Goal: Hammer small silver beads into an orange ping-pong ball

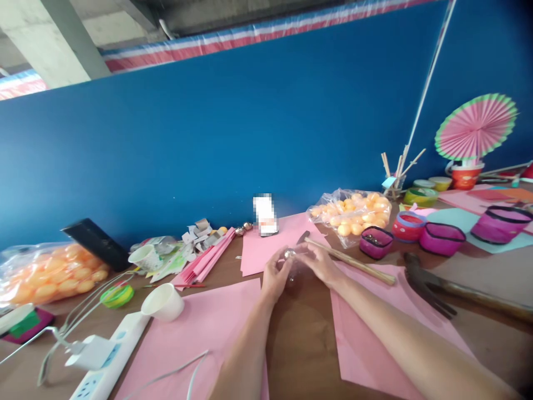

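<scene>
My left hand (275, 272) and my right hand (317, 260) meet over the brown table (300, 339), between pink paper sheets (208, 333). Their fingertips pinch a small shiny silver ball-like object (288, 254) between them. Both hands have curled fingers closed on it. A long wooden stick (350, 261) lies on the table just beyond my right hand. Motion blur hides finer detail of the small object.
Bags of orange balls sit at far left (45, 275) and at centre right (353, 214). Magenta bowls (441, 238), a hammer (433, 289), a paper fan (474, 128), paper cups (164, 301), a power strip (110, 358) and a blue wall (250, 144) surround the work area.
</scene>
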